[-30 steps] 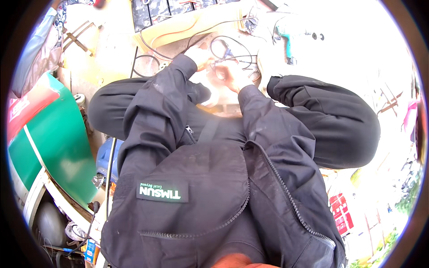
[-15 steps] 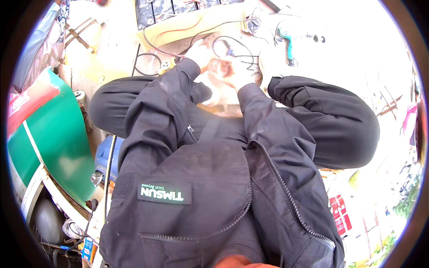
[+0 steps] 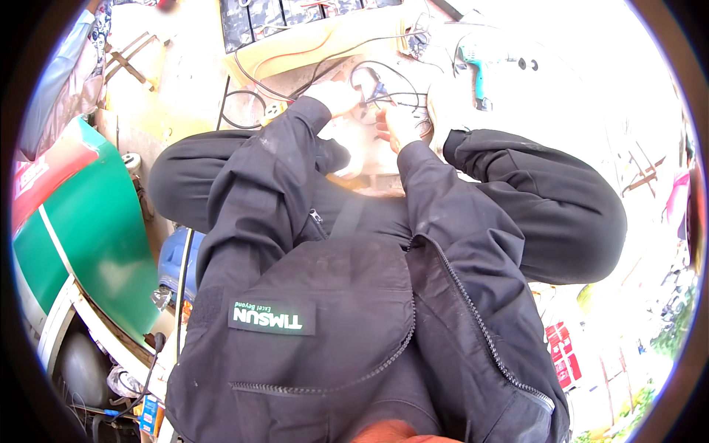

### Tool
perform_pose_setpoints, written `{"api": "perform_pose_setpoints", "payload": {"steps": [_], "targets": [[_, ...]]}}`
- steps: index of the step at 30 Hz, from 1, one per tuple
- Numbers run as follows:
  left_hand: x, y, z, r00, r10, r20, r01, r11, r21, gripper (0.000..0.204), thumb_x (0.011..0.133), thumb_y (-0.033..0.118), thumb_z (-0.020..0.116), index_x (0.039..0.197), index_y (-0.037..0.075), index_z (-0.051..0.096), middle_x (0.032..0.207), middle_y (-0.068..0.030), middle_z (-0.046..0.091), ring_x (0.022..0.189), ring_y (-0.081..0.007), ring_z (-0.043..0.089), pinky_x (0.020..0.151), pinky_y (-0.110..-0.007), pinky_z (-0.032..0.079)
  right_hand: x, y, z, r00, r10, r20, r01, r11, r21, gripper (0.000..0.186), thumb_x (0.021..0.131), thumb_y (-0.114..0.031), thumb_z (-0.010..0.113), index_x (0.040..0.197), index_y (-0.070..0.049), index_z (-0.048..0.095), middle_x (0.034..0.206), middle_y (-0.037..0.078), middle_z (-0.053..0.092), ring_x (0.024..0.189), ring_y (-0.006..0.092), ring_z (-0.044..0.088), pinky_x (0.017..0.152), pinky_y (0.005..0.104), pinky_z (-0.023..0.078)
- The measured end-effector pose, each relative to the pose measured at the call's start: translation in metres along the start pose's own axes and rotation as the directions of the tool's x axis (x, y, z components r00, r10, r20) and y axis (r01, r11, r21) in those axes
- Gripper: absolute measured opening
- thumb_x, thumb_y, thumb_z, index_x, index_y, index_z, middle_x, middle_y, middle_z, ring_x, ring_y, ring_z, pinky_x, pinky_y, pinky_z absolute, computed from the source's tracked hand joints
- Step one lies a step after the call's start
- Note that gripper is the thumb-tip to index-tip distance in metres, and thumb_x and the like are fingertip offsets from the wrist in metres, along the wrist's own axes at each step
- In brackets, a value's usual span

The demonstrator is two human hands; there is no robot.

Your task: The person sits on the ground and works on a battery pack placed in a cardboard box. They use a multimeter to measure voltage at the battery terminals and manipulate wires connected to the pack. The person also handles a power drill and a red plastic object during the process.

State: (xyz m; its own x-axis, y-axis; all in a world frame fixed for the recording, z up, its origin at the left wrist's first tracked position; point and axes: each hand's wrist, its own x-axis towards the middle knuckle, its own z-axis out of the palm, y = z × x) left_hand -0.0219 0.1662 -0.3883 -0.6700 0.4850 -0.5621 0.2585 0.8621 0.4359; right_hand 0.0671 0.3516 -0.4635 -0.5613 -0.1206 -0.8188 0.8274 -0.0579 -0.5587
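Note:
My left hand is in front of my crossed legs, its fingers bent inward and washed out by glare. What it grips, if anything, does not show. Close by on the right is my right hand, with curled fingers pointing at the left one; I cannot make out what is in them. Between and just beyond the hands lies a small blue piece among thin black cables. A pale round shape in the gap is too blurred to name.
Beyond my hands stands a yellow-sided box with dark patterned blocks and wires. A teal power drill lies to the right, a yellow socket left of my hands. A curved green and red sheet and a blue container stand left.
My hands have moved apart. The right hand has shifted slightly right and down, away from the left one, and its curled fingers now show. The left hand has barely moved.

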Motion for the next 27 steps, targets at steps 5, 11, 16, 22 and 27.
{"api": "perform_pose_setpoints", "payload": {"steps": [5, 11, 16, 22, 27], "targets": [[0.01, 0.0, 0.004, 0.996, -0.091, 0.011, 0.091, 0.995, -0.049, 0.05, 0.092, 0.05, 0.048, 0.076, 0.008, 0.07, 0.075, -0.0182, 0.068, 0.08, -0.0348, 0.065, 0.076, -0.044, 0.048, -0.002, -0.002, 0.015, 0.985, -0.162, 0.061, 0.118, 0.886, 0.448, 0.044, 0.085, -0.006, 0.061, 0.129, -0.005, 0.053, 0.117, 0.007, 0.058, 0.1, 0.0172, 0.056, 0.09, 0.0322, 0.044], [0.019, 0.007, -0.018, 0.961, -0.125, 0.248, 0.184, 0.955, -0.232, 0.057, 0.093, 0.054, 0.047, 0.071, 0.006, 0.068, 0.064, -0.0123, 0.062, 0.068, -0.0304, 0.061, 0.073, -0.041, 0.047, 0.024, 0.012, 0.026, 0.924, -0.38, 0.047, 0.284, 0.763, 0.581, 0.026, 0.083, -0.009, 0.065, 0.108, -0.001, 0.067, 0.116, 0.004, 0.063, 0.101, 0.0148, 0.055, 0.089, 0.0261, 0.041], [0.024, -0.015, 0.001, 0.973, -0.058, 0.223, 0.114, 0.962, -0.247, 0.055, 0.094, 0.053, 0.049, 0.081, 0.005, 0.07, 0.072, -0.0115, 0.062, 0.073, -0.0279, 0.059, 0.075, -0.038, 0.046, 0.005, -0.011, 0.019, 0.904, -0.273, 0.328, 0.056, 0.837, 0.544, 0.034, 0.086, -0.004, 0.063, 0.12, -0.005, 0.06, 0.11, 0.002, 0.064, 0.101, 0.013, 0.059, 0.088, 0.0272, 0.044], [0.017, -0.007, -0.014, 0.979, -0.012, 0.204, 0.078, 0.945, -0.317, 0.053, 0.094, 0.05, 0.049, 0.085, 0.002, 0.068, 0.082, -0.0146, 0.066, 0.082, -0.0294, 0.061, 0.08, -0.038, 0.045, 0.01, -0.01, 0.015, 0.94, -0.263, 0.217, 0.135, 0.871, 0.473, 0.032, 0.083, -0.007, 0.065, 0.115, -0.006, 0.063, 0.103, 0.003, 0.066, 0.091, 0.0127, 0.06, 0.079, 0.0277, 0.046], [0.012, -0.01, -0.015, 0.996, 0.021, 0.081, 0.003, 0.961, -0.277, 0.052, 0.094, 0.05, 0.05, 0.083, 0.001, 0.067, 0.085, -0.0187, 0.066, 0.085, -0.0325, 0.062, 0.081, -0.039, 0.045, -0.006, -0.018, 0.011, 0.983, -0.138, 0.12, 0.109, 0.968, 0.226, 0.036, 0.08, -0.011, 0.067, 0.115, -0.006, 0.062, 0.095, 0.002, 0.063, 0.084, 0.0126, 0.058, 0.069, 0.0288, 0.046]]}}
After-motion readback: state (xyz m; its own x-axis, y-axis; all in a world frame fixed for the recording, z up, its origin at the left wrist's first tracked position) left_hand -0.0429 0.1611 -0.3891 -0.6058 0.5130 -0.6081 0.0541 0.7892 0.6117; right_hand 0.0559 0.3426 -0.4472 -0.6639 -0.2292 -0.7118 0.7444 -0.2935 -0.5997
